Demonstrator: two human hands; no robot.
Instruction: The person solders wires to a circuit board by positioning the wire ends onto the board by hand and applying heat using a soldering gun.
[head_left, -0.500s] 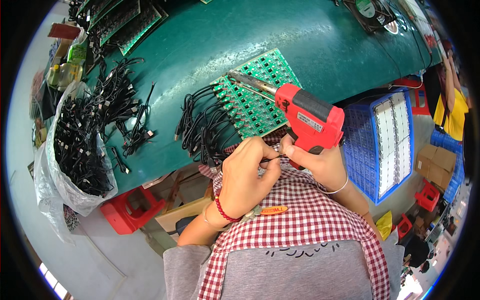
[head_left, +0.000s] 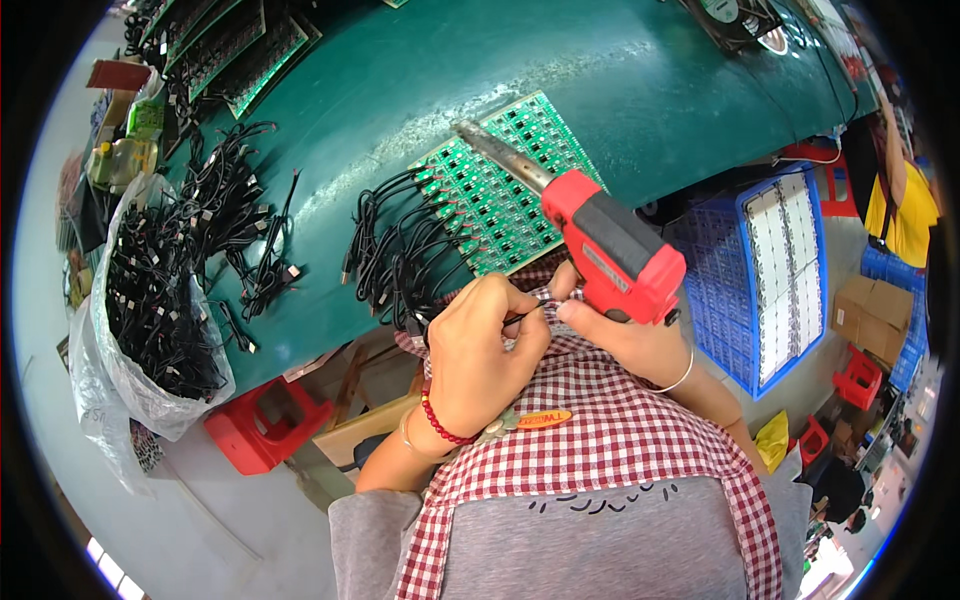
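My right hand [head_left: 625, 340] grips a red soldering gun [head_left: 610, 250] whose metal tip points up-left over a green circuit board panel [head_left: 490, 195] on the green table [head_left: 420, 90]. My left hand [head_left: 480, 350] pinches a thin black wire [head_left: 528, 312] close to my chest, its fingertips touching my right thumb. Several black cables [head_left: 395, 250] are attached along the panel's left edge and hang toward me. A red bead bracelet circles my left wrist.
A clear plastic bag of black cables [head_left: 150, 300] sits at the left, with loose cables [head_left: 250, 230] beside it. More green panels [head_left: 230, 40] lie at the far left. A blue crate [head_left: 770, 270] stands at the right. A red stool [head_left: 265, 420] is below the table. Another person in yellow [head_left: 905, 200] is at the far right.
Both hands stay together by my chest; the fingers shift slightly on the thin wire. The soldering gun keeps its place.
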